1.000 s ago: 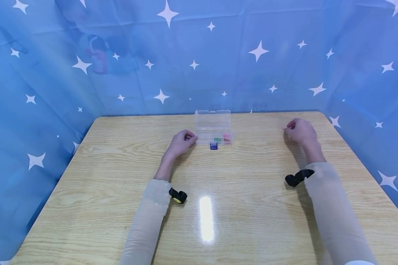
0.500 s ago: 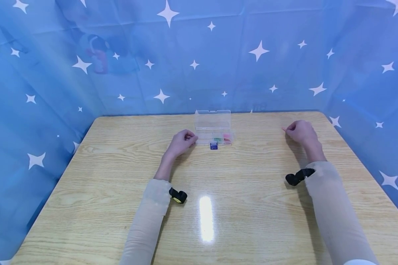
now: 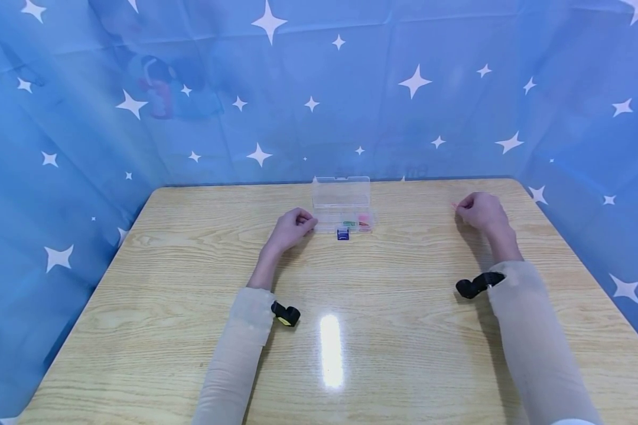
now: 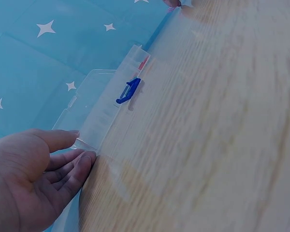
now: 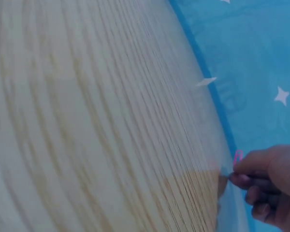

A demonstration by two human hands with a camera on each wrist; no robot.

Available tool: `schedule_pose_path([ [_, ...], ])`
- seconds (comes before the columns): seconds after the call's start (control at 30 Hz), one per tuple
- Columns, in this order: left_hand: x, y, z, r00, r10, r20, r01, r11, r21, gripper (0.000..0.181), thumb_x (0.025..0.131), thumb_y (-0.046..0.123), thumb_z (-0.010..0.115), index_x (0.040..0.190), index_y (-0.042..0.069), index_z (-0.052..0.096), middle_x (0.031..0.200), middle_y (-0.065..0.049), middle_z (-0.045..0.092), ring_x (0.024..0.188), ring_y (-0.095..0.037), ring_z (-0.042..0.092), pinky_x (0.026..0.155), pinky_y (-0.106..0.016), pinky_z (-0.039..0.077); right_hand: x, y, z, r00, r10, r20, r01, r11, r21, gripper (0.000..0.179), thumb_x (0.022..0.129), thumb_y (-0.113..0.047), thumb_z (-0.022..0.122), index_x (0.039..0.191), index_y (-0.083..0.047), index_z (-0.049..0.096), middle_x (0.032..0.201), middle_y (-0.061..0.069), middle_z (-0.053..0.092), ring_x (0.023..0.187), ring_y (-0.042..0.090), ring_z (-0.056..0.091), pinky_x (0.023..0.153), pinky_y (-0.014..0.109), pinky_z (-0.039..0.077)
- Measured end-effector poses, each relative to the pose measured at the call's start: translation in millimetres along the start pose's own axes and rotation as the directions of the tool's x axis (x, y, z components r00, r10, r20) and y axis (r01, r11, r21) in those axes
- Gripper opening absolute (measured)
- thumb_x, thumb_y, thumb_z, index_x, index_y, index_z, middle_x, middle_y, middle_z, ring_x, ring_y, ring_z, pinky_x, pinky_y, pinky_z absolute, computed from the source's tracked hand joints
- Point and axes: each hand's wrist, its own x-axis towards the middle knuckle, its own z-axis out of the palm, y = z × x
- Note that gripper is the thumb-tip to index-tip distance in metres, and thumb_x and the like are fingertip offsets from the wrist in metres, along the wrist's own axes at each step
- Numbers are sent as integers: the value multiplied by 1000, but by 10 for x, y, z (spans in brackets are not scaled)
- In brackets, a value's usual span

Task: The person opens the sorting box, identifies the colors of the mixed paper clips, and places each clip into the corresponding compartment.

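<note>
A clear plastic compartment box (image 3: 326, 226) stands at the table's far side with its lid (image 3: 341, 192) raised. Green, pink and red bits (image 3: 363, 219) lie in its right-hand compartments. My left hand (image 3: 292, 229) holds the box's left end; in the left wrist view, thumb and fingers close around that corner. A small blue plastic piece (image 4: 129, 91) sits against the box's front wall. Far to the right, my right hand (image 3: 481, 211) pinches a pink paper clip (image 5: 238, 157) between thumb and forefinger, its looped end sticking out. The rest of the clip is hidden by the fingers.
The wooden table (image 3: 393, 283) ends just behind the box, where a blue star-patterned cloth (image 3: 351, 88) hangs. Black wrist cameras (image 3: 285, 314) jut from both sleeves. A bright light reflection lies on the tabletop nearer me.
My right hand dips slightly and shifts back at nearly the same place, still pinching the pink paper clip. The left hand, the box and the blue piece stay where they were.
</note>
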Motion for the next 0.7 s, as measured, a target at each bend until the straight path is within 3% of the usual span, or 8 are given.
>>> schedule_pose_path([
  [0.27,-3,-12,3,1000,1,-4,-1,1000,8,27,103,26,61,114,2,64,95,-9,66,85,-20,62,73,-29,48,-23,-114,68,999,-35,-16,35,999,40,31,100,-16,60,111,12,66,96,26,67,78,31,62,61,34,47],
  [0.7,-7,1,3,1000,-6,-8,6,1000,12,28,103,27,60,115,2,64,97,-10,66,86,-21,62,74,-30,49,-70,-367,148,995,-79,-57,83,993,86,26,99,-16,60,110,8,66,103,26,65,87,34,60,66,36,47],
])
